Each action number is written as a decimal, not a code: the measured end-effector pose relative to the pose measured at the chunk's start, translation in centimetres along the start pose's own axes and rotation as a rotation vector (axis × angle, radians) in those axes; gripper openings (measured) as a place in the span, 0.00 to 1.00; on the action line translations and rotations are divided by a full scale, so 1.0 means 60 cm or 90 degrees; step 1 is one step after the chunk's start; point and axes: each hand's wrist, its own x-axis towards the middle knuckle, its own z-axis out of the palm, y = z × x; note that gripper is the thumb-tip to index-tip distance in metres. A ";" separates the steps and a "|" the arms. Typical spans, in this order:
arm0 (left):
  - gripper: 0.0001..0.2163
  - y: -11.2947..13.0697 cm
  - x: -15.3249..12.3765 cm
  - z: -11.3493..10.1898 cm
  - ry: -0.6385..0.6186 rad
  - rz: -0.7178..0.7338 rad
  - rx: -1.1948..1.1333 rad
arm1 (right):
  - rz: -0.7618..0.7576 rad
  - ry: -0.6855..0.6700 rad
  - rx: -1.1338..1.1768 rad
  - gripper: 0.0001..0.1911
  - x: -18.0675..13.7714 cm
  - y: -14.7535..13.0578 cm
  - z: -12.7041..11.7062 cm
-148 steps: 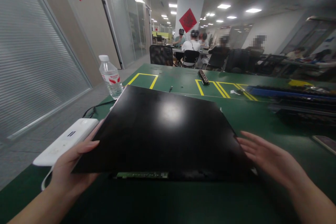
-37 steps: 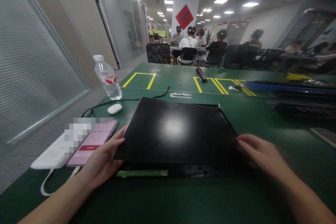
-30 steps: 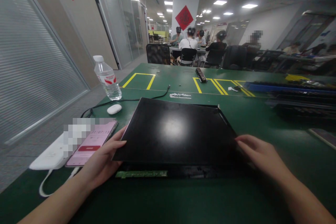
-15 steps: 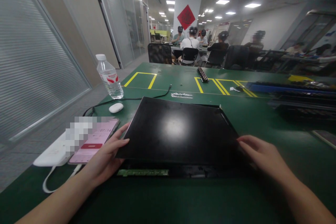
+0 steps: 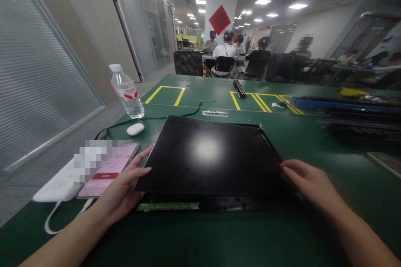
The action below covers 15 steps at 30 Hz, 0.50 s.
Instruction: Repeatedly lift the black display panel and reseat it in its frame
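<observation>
A glossy black screen panel is held by its two sides above the green table, its surface reflecting a bright round spot. My left hand grips the left edge, thumb on top and fingers partly hidden beneath. At the right edge, my right hand is closed on the panel's side, its fingertips partly hidden. Under the panel lies a black frame, mostly covered. A green circuit board strip shows along the near side of that frame.
Left of the panel are a phone, a white power bank, a white earbud case and a water bottle. A black cable runs behind it. Dark blurred parts lie at right. Several people sit beyond the table.
The view has shifted slightly, so everything appears a little further left. Both hands keep their hold on the screen panel, with no clear movement of it on the table.
</observation>
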 end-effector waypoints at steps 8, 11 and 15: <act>0.43 0.001 -0.001 -0.001 -0.001 -0.011 0.006 | 0.012 -0.003 0.008 0.20 0.000 0.002 0.001; 0.43 0.000 -0.001 -0.001 -0.007 -0.008 0.007 | 0.004 0.010 0.010 0.20 0.000 0.002 0.002; 0.42 -0.001 -0.001 -0.003 -0.020 -0.010 0.012 | 0.003 0.015 0.028 0.19 -0.002 -0.003 0.000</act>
